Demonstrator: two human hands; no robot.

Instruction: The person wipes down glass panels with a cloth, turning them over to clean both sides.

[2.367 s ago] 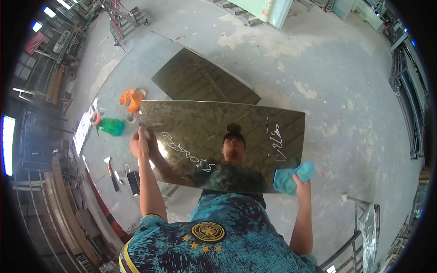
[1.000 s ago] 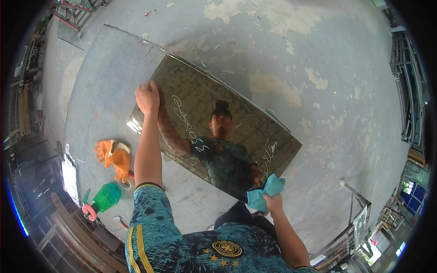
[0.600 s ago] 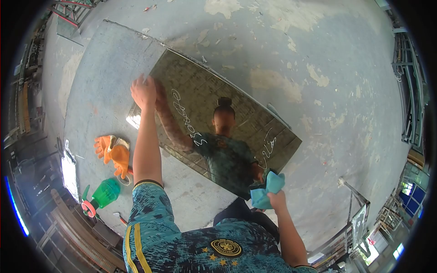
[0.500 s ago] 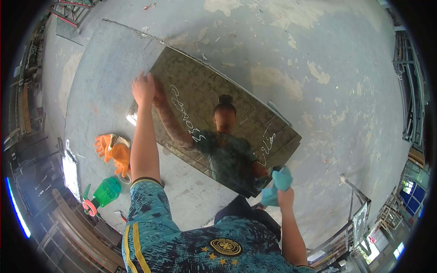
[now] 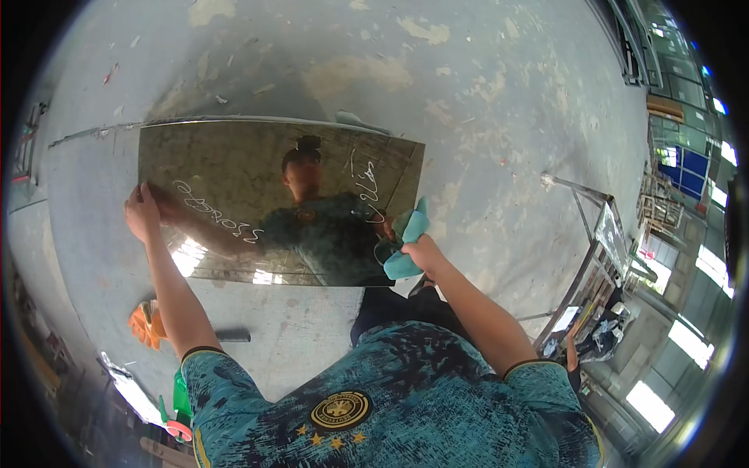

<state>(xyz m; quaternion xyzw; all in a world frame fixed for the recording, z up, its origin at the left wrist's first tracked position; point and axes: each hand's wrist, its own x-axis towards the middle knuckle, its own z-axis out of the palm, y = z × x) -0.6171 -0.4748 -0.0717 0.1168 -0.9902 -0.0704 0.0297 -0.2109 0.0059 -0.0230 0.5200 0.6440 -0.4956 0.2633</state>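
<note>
A dark, mirror-like glass panel [image 5: 234, 148] with white handwriting near both ends lies on a pale, worn work surface [image 5: 94, 179]. My left hand [image 5: 143, 212] is at the panel's left edge, its fingers curled on the rim; the undersides of the fingers are hidden. In my right hand [image 5: 424, 256] is a bunched light-blue cloth [image 5: 402, 266], held at the panel's right edge near the lower corner. The glass reflects my head, shirt and left arm.
Orange work gloves [image 5: 146, 324] and a dark handle-like piece [image 5: 234, 335] lie near my left forearm. A green spray bottle [image 5: 181, 396] is partly behind my sleeve. To the right stands a metal frame [image 5: 581, 187]; beyond it shows another person's arm [image 5: 572, 352].
The view has turned, so the panel now appears nearly level and farther left. My left hand is still at its left edge; my right still holds the cloth by its right edge.
</note>
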